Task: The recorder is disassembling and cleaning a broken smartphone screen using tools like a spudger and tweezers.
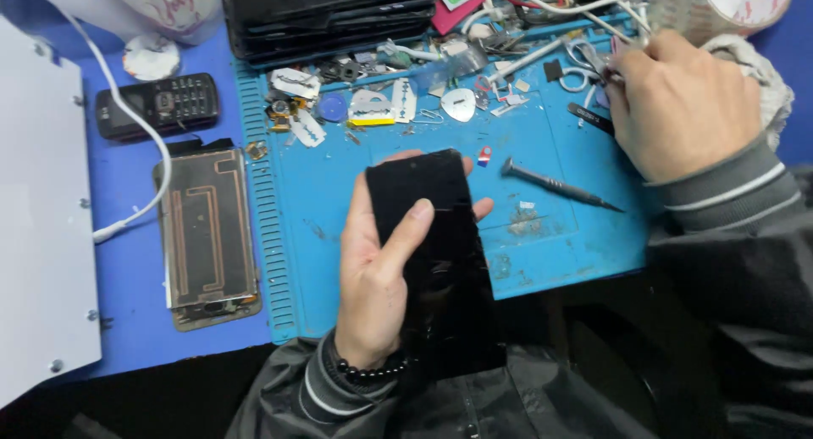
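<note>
Left grip (385, 270) clamps black phone (436, 253); right grip (677, 100) – unclear – among tools; screwdriver (559, 185) between.

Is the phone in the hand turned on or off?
It looks off. The phone held in the left hand shows a plain black screen with only faint reflections, no lit picture.

**Black phone in your left hand, small tools under your right**

You hold a black smartphone (436, 253) lengthwise in your left hand (381, 278), its glossy dark screen facing up and unlit, your thumb laid across its left edge and your fingertips showing past its right side. It hangs over the near edge of the blue mat. Your right hand (677, 109) rests knuckles up on the scissors (580, 66) at the mat's far right corner.
</note>
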